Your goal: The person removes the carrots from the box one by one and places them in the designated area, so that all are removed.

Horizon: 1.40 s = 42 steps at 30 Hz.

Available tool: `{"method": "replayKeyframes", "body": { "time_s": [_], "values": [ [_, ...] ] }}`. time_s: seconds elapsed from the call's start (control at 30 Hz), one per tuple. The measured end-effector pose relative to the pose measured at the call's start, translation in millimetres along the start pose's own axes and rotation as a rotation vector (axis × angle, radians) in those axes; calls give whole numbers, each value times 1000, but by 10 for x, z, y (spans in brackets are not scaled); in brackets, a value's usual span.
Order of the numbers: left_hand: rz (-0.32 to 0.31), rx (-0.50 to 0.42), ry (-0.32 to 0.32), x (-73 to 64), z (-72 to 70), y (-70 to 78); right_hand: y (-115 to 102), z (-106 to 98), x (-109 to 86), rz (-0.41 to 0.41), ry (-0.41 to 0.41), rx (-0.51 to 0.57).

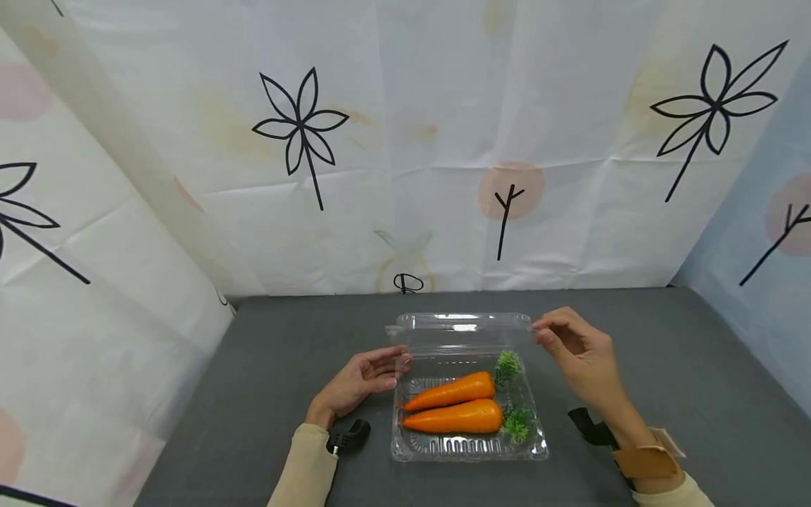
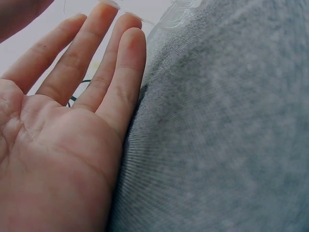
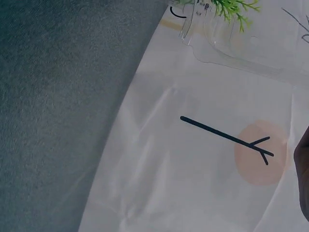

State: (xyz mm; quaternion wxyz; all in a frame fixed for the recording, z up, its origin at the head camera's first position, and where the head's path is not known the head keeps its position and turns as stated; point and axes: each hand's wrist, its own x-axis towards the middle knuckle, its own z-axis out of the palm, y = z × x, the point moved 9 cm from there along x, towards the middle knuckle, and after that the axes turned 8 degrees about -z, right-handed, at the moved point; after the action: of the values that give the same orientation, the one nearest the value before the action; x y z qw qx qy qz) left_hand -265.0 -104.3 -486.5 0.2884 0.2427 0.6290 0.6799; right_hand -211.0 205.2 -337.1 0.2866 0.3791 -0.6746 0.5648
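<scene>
A clear plastic clamshell container (image 1: 469, 455) sits on the table with its hinged lid (image 1: 465, 325) raised at the back. Inside lie two orange carrots, one farther back (image 1: 453, 391) and one in front (image 1: 457, 417), green tops to the right. My left hand (image 1: 357, 380) rests at the container's left side, fingers extended and fingertips at its wall; the left wrist view shows the open palm (image 2: 63, 130). With thumb and fingers my right hand (image 1: 583, 355) pinches the lid's right edge. Only a sliver of that hand (image 3: 303, 174) shows in the right wrist view.
The table (image 1: 291, 324) has a dark grey cloth surface. White printed sheets (image 1: 405, 141) with plant drawings stand behind it and at both sides. A strap (image 1: 646, 461) circles the right wrist, and a black device (image 1: 351, 436) is on the left wrist.
</scene>
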Motion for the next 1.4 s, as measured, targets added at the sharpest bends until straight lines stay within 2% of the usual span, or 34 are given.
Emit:
{"method": "replayKeyframes", "body": {
  "time_s": [0.13,0.3,0.57,0.87,1.17,1.4],
  "values": [
    [-9,6,4,19,-2,-15,168,-10,14,95,21,-13],
    [-14,5,9,19,-6,-20,338,49,-38,180,-27,-9],
    [-26,2,8,5,-8,-16,538,94,-164,298,-92,-88],
    [-44,-16,24,5,-14,-22,677,147,-270,361,-172,-124],
    [-40,-24,24,0,-22,-24,901,155,-424,568,-214,-114],
    [-35,-25,21,4,-14,-17,964,191,-504,645,-289,-117]
  ]
}}
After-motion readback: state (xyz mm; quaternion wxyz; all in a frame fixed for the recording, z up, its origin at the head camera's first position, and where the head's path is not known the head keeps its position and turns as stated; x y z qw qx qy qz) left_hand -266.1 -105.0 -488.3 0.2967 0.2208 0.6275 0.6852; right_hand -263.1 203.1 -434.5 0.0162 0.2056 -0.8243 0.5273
